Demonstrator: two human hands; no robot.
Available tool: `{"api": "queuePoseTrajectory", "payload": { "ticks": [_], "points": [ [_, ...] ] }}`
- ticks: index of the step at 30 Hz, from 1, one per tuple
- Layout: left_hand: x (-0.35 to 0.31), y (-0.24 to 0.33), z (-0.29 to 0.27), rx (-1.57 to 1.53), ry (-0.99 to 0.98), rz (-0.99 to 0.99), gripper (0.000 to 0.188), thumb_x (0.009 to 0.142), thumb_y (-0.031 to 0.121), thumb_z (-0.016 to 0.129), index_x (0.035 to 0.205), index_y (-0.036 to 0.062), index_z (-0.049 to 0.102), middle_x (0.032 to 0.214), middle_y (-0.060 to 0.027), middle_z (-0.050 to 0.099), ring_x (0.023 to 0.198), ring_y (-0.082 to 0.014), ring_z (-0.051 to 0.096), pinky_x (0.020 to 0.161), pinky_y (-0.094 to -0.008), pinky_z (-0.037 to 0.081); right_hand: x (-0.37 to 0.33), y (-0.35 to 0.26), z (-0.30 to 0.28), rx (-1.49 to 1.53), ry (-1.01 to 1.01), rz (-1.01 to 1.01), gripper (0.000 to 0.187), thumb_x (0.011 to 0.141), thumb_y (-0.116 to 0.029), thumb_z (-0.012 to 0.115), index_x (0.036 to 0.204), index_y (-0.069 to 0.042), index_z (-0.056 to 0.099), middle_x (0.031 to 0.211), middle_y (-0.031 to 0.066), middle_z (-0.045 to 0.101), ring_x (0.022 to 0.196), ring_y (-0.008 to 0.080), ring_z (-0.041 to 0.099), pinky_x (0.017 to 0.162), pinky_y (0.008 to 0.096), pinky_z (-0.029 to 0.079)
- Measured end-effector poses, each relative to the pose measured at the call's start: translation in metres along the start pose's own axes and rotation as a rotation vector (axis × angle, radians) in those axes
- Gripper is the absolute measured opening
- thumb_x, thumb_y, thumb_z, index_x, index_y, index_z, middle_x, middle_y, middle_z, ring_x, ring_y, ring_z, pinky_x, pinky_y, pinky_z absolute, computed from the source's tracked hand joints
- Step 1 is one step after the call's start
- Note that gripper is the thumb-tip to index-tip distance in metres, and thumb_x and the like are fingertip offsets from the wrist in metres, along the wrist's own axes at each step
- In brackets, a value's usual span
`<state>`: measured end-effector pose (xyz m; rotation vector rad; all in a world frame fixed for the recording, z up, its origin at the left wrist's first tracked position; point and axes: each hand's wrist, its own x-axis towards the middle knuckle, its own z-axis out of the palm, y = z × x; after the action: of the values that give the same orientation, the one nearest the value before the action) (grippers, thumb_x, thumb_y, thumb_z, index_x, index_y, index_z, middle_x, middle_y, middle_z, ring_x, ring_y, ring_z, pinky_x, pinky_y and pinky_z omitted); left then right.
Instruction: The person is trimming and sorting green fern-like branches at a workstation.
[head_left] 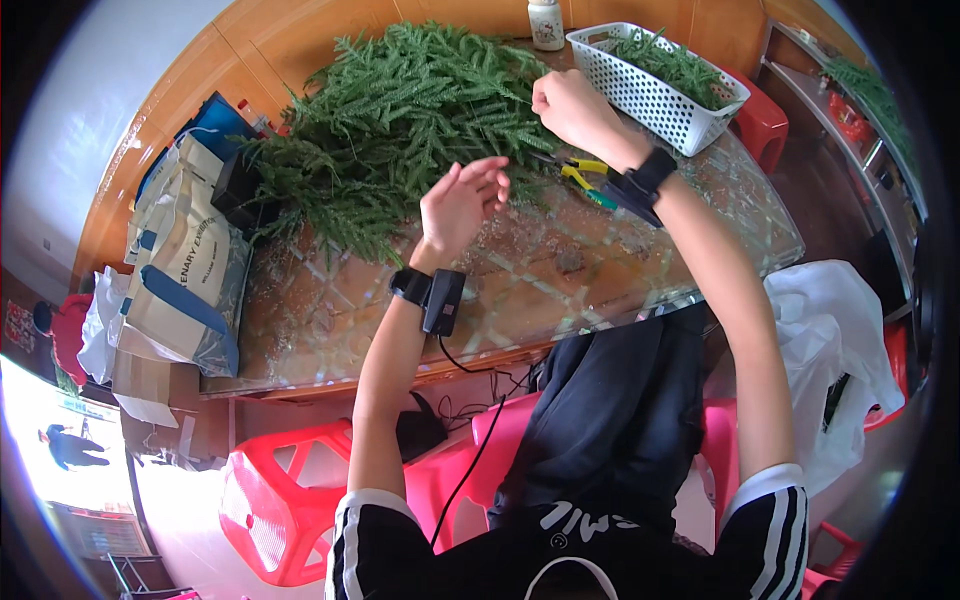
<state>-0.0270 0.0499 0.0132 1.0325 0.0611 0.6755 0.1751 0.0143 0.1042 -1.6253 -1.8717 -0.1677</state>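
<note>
A big heap of green artificial pine branches (430, 100) covers the far left and middle of the table. My left hand (462, 208) hovers over the heap's near edge, fingers spread and nothing in them. Farther right, my right hand (578, 108) is at the heap's right edge with its fingers curled closed. Needles end close beside those fingers, but what they grip is hidden from this side. Just below the right hand lie cutting pliers (583, 182) with yellow and green handles. Dark straps with small boxes sit on both my wrists.
A white perforated basket (655, 100) holding green sprigs stands at the far right, with a white bottle (545, 25) behind. Canvas bags (185, 270) line the table's left end. Small scraps litter the glass tabletop (520, 290). A red stool (285, 500) stands at the left.
</note>
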Motion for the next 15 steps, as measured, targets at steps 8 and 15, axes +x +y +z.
{"api": "queuePoseTrajectory", "payload": {
  "ticks": [8, 15],
  "points": [
    [0.000, 0.000, 0.015, 0.369, 0.365, 0.274, 0.046, 0.084, 0.014, 0.051, 0.128, 0.0070, 0.039, 0.099, -0.0075, 0.055, 0.080, -0.0130, 0.053, 0.070, -0.0247, 0.043, -0.061, -0.041, 0.020, 1.060, -0.385, 0.354, 0.013, 0.081, -0.010, 0.058, 0.080, 0.003, 0.060, 0.060, 0.0068, 0.058, 0.050, 0.0081, 0.053, 0.045, 0.0204, 0.039],
    [0.005, 0.001, -0.001, 0.661, 0.391, 0.404, 0.041, 0.084, 0.005, 0.054, 0.124, 0.0048, 0.044, 0.099, -0.0074, 0.057, 0.082, -0.0103, 0.054, 0.072, -0.0233, 0.044, -0.060, -0.063, 0.040, 1.399, -0.611, 0.305, 0.018, 0.082, -0.018, 0.059, 0.077, -0.001, 0.059, 0.061, 0.0069, 0.059, 0.049, 0.0097, 0.053, 0.045, 0.0197, 0.038]
  ]
}}
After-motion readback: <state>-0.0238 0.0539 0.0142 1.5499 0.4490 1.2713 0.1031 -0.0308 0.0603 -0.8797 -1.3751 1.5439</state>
